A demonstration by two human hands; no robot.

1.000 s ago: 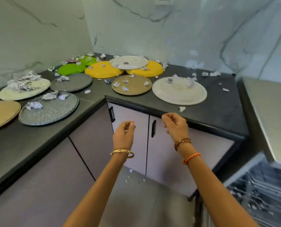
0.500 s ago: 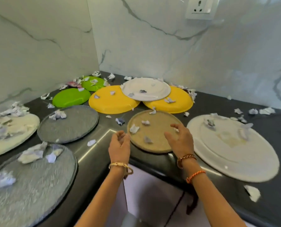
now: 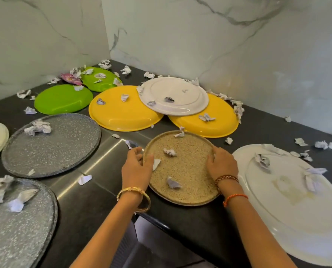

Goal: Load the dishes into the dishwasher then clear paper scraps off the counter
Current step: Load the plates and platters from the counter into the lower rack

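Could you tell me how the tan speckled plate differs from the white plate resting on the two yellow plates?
The tan speckled plate lies flat on the counter; the white plate sits raised across two yellow plates.
The tan one is grainy and matte; the white one is smooth and plain.
The left hand and right hand grip the tan plate's opposite rims; nothing touches the white one.
Both are round and carry paper scraps.

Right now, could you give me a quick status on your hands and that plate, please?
Left hand and right hand grip opposite rims of the tan plate. Plate flat on counter. Paper scraps lying on it.
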